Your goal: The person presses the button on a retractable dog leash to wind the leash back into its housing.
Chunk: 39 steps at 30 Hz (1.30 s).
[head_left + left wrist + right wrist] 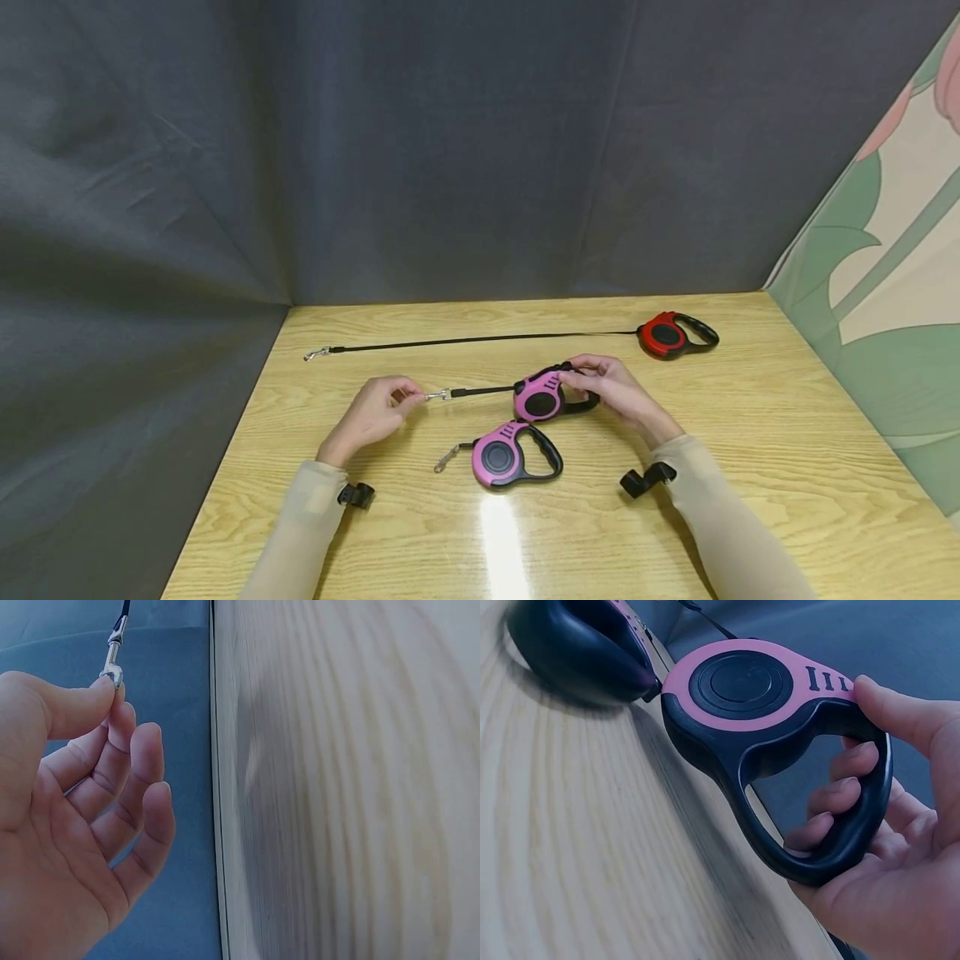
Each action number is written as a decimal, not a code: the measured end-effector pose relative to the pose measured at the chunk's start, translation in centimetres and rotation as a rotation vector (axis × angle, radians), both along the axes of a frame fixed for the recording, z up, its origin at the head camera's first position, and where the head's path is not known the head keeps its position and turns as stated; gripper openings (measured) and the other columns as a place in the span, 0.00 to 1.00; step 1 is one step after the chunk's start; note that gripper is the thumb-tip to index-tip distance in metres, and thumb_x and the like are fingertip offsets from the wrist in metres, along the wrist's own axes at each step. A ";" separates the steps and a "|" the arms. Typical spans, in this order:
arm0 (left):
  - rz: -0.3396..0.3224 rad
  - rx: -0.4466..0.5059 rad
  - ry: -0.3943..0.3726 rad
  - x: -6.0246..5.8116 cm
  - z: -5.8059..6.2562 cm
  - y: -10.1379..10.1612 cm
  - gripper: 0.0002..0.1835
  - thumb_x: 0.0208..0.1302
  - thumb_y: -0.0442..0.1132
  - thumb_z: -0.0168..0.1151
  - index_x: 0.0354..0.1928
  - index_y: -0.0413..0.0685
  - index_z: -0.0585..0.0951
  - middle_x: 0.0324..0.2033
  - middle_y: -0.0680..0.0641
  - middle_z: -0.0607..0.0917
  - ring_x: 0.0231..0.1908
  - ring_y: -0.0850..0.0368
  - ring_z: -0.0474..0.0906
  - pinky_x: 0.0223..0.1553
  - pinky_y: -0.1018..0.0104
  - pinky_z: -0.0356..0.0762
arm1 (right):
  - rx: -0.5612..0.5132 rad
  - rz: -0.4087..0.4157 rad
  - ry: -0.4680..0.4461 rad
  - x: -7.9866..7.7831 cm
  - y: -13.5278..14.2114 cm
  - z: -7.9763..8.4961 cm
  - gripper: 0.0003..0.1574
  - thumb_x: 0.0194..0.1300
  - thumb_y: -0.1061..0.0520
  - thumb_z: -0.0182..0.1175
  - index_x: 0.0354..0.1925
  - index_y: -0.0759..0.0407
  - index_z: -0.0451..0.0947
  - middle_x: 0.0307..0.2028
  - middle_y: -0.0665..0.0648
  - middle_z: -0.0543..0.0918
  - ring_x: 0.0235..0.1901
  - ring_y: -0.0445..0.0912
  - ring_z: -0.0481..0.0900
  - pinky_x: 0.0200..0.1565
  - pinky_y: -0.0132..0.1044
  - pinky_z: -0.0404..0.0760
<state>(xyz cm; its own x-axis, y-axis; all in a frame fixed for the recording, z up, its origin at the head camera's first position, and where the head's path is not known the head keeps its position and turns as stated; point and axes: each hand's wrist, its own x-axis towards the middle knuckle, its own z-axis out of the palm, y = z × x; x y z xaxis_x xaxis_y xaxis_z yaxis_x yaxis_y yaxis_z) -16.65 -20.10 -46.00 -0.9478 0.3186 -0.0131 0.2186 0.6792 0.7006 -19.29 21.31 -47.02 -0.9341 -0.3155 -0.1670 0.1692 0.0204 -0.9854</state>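
Note:
My right hand (611,387) grips the black handle of a pink retractable dog leash (538,395), its fingers curled through the loop in the right wrist view. From the casing a short length of black strap (483,390) runs left to a silver snap hook (438,394). My left hand (378,408) pinches the end of that hook between thumb and forefinger; its other fingers curve loosely in the left wrist view. Just in front lies a second pink retractable leash (498,457), its own clip (446,458) resting on the table to the left.
Farther back on the wooden table (750,400) lies a red retractable leash (664,336). Its black strap (480,338) stretches left to a silver clip (317,353). Dark cloth (450,167) hangs behind and at the left; a patterned panel (885,275) borders the right.

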 end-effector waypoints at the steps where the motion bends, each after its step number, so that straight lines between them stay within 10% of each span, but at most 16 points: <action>1: -0.003 0.001 -0.001 0.0 0.0 0.1 0.06 0.76 0.42 0.66 0.46 0.51 0.90 0.39 0.49 0.90 0.40 0.60 0.83 0.44 0.62 0.81 | -0.003 0.001 -0.001 0.0 -0.1 0.0 0.06 0.74 0.61 0.66 0.48 0.58 0.80 0.32 0.41 0.84 0.29 0.38 0.75 0.34 0.29 0.74; 39: -0.023 0.018 0.000 -0.6 0.3 2.6 0.06 0.77 0.44 0.66 0.47 0.54 0.89 0.40 0.48 0.90 0.39 0.59 0.82 0.39 0.64 0.82 | -0.009 0.021 0.004 -0.5 -1.9 0.2 0.09 0.75 0.58 0.66 0.49 0.60 0.79 0.31 0.43 0.83 0.28 0.39 0.75 0.34 0.30 0.74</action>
<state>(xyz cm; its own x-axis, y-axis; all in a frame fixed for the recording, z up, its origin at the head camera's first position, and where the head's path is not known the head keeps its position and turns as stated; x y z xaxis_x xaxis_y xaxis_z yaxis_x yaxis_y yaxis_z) -17.23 -17.45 -45.71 -0.9403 0.3404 -0.0071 0.2339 0.6610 0.7130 -19.78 19.45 -46.84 -0.9280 -0.3365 -0.1601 0.1648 0.0147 -0.9862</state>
